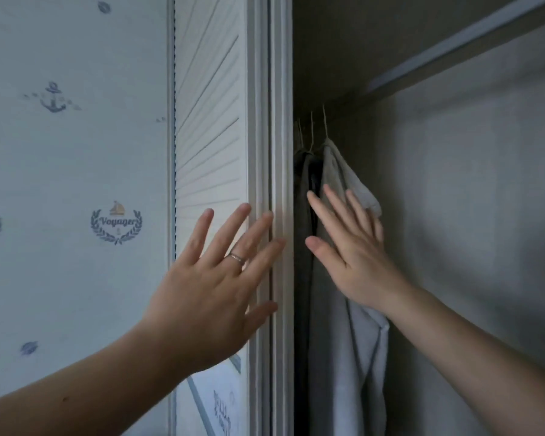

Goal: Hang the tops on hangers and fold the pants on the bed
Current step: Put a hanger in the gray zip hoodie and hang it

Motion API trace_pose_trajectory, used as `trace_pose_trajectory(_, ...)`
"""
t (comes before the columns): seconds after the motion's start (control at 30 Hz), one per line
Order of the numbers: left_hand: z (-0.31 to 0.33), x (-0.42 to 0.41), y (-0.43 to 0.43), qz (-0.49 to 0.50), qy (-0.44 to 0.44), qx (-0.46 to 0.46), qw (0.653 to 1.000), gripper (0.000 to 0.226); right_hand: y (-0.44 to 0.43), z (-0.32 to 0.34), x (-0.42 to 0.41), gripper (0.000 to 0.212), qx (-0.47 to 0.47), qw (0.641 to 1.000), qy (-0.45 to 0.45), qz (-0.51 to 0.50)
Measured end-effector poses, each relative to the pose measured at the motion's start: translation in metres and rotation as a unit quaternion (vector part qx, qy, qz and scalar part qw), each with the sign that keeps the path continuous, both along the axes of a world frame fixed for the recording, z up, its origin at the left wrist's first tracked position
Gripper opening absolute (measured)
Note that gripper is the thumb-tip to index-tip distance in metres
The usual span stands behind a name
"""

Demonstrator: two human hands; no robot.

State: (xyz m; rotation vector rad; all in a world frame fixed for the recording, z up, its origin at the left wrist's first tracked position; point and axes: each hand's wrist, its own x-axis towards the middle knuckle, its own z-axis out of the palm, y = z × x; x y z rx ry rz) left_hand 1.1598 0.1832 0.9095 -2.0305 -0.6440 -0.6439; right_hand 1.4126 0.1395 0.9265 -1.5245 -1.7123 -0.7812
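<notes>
Left hand [214, 297] at wardrobe door [211, 121], right hand [356, 259] before pale hanging top [346, 372]

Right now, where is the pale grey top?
In the head view the pale grey top hangs on a hanger inside the wardrobe, right of centre, a dark garment on its left; the right hand is spread before it.

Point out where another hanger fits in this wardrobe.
Free: the stretch right of the light top, against the back wall. Crowded: the left corner by the door frame, where the dark top and light top hang close, behind the right hand.
</notes>
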Motion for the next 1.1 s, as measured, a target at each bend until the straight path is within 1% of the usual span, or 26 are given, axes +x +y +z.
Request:
trace_pose_trajectory(0.2,-0.052,-0.140,-0.033,0.008,-0.043,-0.083,0.996,0.077,-0.056,-0.049,-0.131,0.071,-0.048,0.998,-0.042,0.028)
trace_pose_trajectory(0.37,-0.121,-0.284,-0.083,0.054,-0.092,-0.159,0.982,0.079,-0.095,-0.108,-0.266,0.071,-0.110,0.983,-0.128,0.068)
trace_pose_trajectory(0.5,-0.186,-0.399,-0.135,0.112,-0.127,-0.230,0.958,0.080,-0.118,-0.161,-0.378,0.068,-0.170,0.960,-0.157,0.156)
trace_pose_trajectory(0.6,-0.236,-0.479,-0.183,0.171,-0.165,-0.288,0.928,0.079,-0.132,-0.198,-0.457,0.068,-0.208,0.932,-0.200,0.219)
trace_pose_trajectory(0.7,-0.285,-0.547,-0.235,0.234,-0.204,-0.346,0.885,0.080,-0.143,-0.233,-0.534,0.069,-0.249,0.893,-0.249,0.281)
trace_pose_trajectory(0.8,-0.328,-0.603,-0.286,0.304,-0.255,-0.392,0.830,0.078,-0.151,-0.268,-0.604,0.070,-0.285,0.849,-0.272,0.351)
trace_pose_trajectory(0.9,-0.365,-0.647,-0.332,0.380,-0.314,-0.417,0.764,0.078,-0.159,-0.303,-0.672,0.070,-0.326,0.800,-0.278,0.419)
trace_pose_trajectory(1.1,-0.435,-0.711,-0.407,0.528,-0.405,-0.425,0.614,0.083,-0.174,-0.377,-0.806,0.074,-0.402,0.685,-0.304,0.527)
